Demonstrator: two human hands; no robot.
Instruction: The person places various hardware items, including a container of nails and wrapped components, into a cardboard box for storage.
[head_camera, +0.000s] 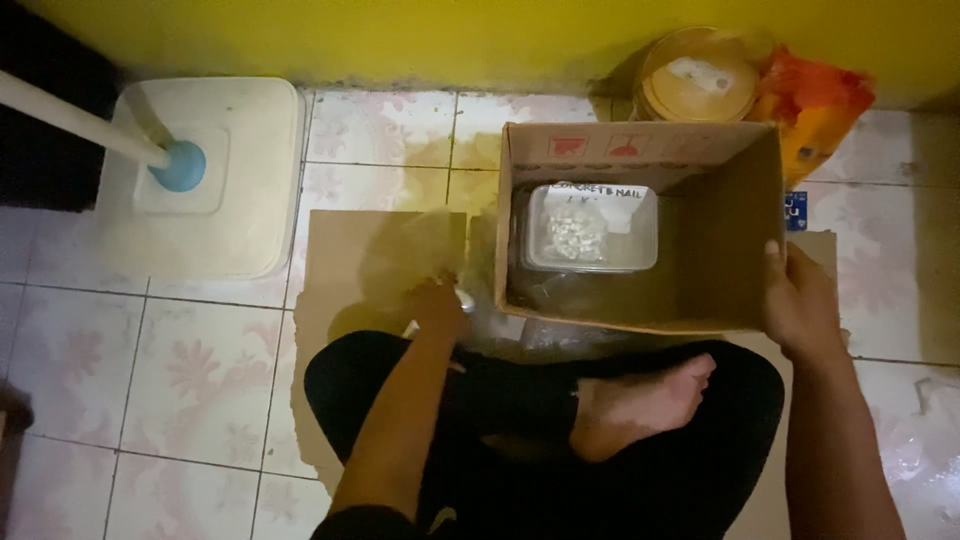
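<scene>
- Far left I've got a white fan base (215, 180) with a pale pole going into a blue collar, sitting on the tiled floor (120, 380).
- Flat sheet of cardboard (370, 260) lies under me, crossed legs on it.
- My left hand (437, 305) sits just beside the box's near-left corner, curled around something small; can't tell what exactly.
- Open cardboard box (720, 230) in the middle, with a clear lidded plastic container (590, 228) of small pale bits inside, on its left side.
- My right hand (800, 300) grips the box's right wall.
- Behind the box: round tan tub (697, 75), orange bag (815, 110).
</scene>
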